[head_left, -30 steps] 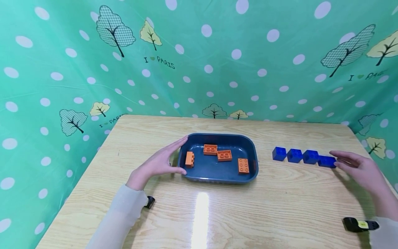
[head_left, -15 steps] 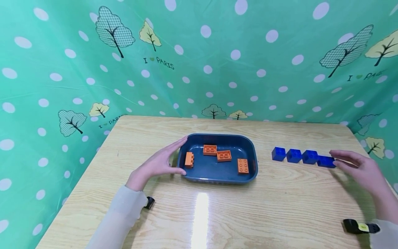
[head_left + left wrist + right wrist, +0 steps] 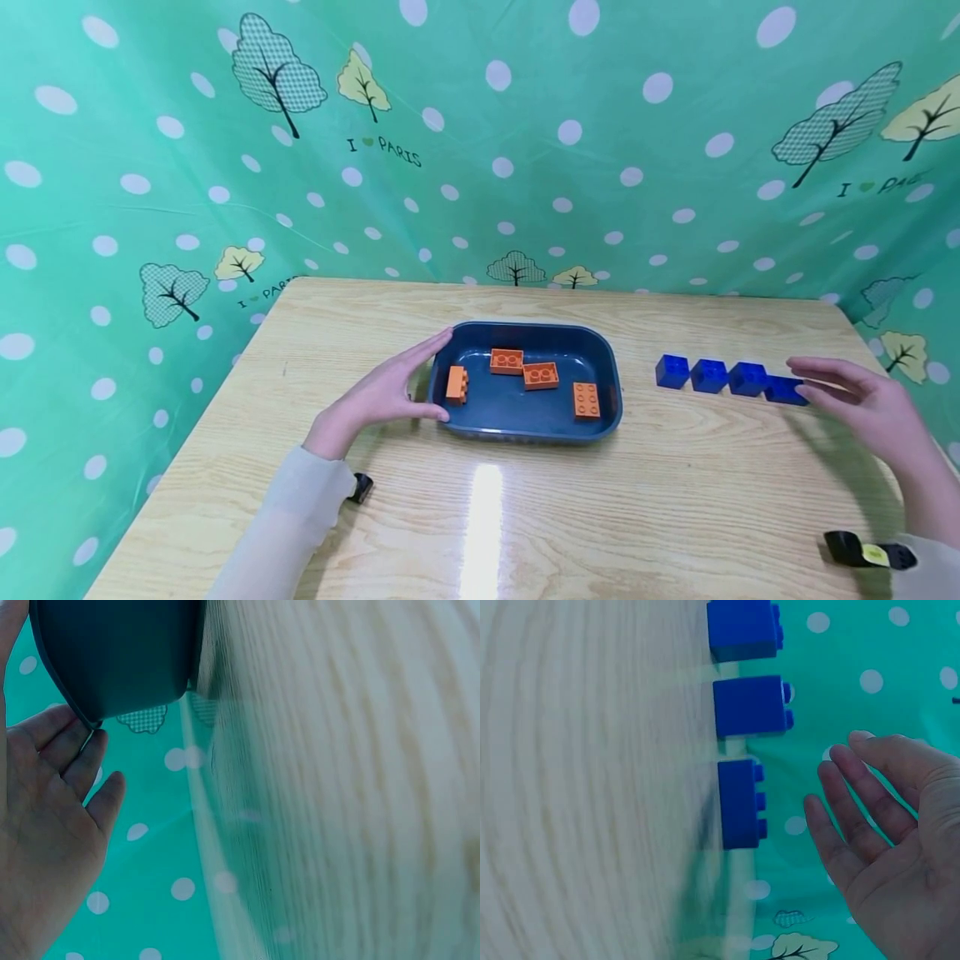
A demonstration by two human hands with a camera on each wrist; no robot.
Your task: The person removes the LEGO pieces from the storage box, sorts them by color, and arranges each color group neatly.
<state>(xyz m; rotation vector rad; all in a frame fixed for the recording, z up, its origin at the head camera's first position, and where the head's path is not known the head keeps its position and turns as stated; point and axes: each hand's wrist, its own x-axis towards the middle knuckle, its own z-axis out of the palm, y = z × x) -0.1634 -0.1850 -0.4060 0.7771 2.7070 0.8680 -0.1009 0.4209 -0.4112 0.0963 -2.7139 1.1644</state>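
Observation:
In the head view, a dark blue tray [image 3: 525,433] with rounded corners holds several orange toy building bricks [image 3: 542,376]. My left hand [image 3: 375,385] spans its left end, fingers extended to the back corner and thumb touching the front rim. The left wrist view has the fingertips right at the edge of the tray [image 3: 112,660]. To the right stands a row of blue building bricks [image 3: 709,376], its rightmost one [image 3: 786,390] lower and longer. Over that brick hovers my right hand [image 3: 873,408], fingers spread from the thumb; in the right wrist view it is apart from the low brick [image 3: 737,804].
Light wooden table [image 3: 645,517] bears everything, with a bright light reflection in front of the tray. Behind it hangs a green dotted curtain [image 3: 420,200], which also runs down both sides. A black band [image 3: 862,552] sits on the right wrist.
My right hand has shifted slightly left and covers a little more of the low blue brick. The left hand, tray and bricks have stayed in place.

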